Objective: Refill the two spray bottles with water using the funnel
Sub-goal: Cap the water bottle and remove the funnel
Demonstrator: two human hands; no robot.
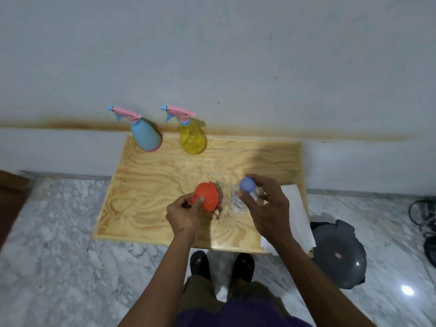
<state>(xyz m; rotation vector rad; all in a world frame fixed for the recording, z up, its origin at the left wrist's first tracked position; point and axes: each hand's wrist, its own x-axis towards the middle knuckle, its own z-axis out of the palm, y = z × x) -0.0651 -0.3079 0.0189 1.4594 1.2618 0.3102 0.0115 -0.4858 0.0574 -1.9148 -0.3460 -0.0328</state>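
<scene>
Two spray bottles stand at the far edge of the wooden board (151,185), against the wall: a blue one (144,135) on the left and a clear yellow one (191,136) to its right, both with pink trigger heads screwed on. My left hand (185,214) pinches the spout of an orange funnel (207,195) near the middle of the board. Just right of it stands a clear water bottle (239,204) with a blue cap (247,184). My right hand (266,206) curls around that bottle's neck, thumb and fingers at the cap.
White paper (297,208) lies on the board's right edge under my right forearm. A dark grey torn bag (337,253) sits on the marble floor to the right, with black cables (424,215) beyond it. My feet in black sandals stand just below the board.
</scene>
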